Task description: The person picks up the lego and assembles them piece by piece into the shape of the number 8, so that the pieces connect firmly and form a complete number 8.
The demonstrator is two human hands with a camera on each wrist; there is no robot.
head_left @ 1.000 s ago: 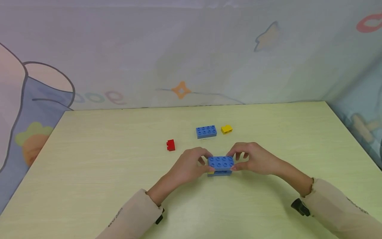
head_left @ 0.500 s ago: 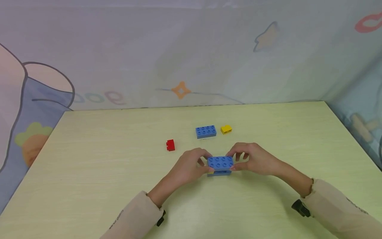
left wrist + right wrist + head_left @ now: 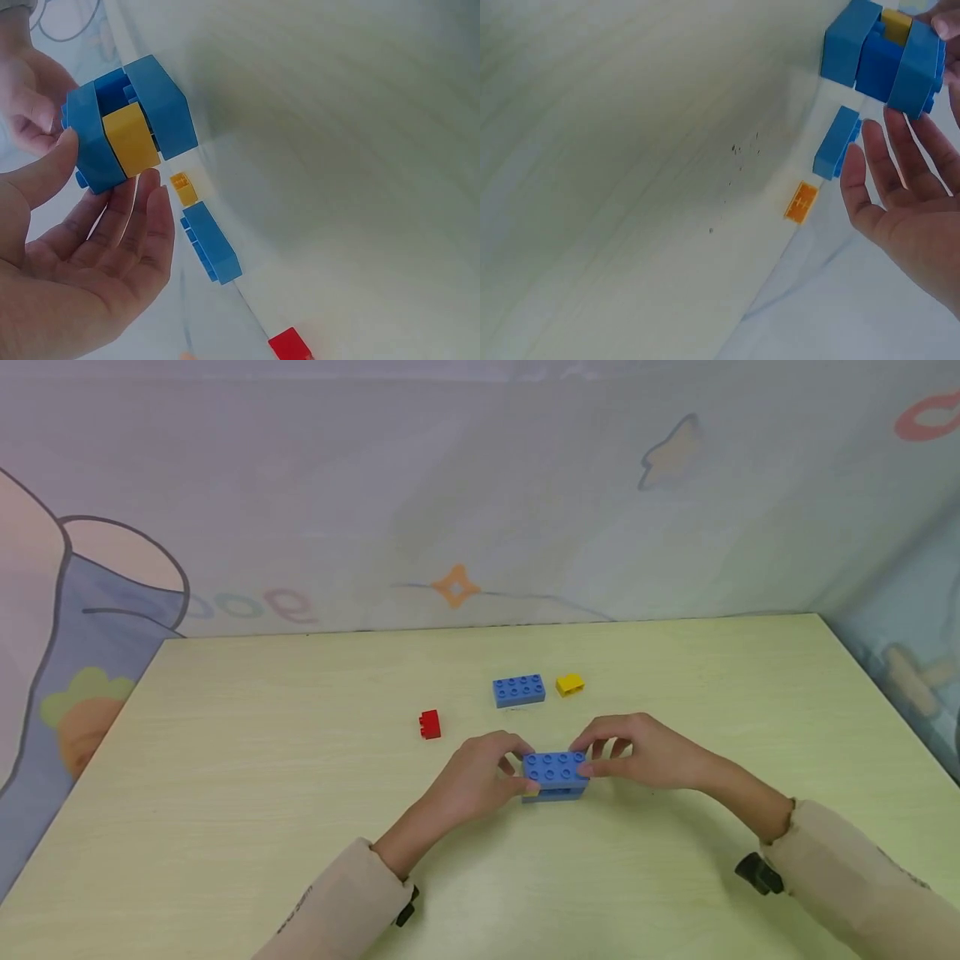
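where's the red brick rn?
Head view: the red brick lies on the table, left of the loose blue brick and just beyond the left hand.
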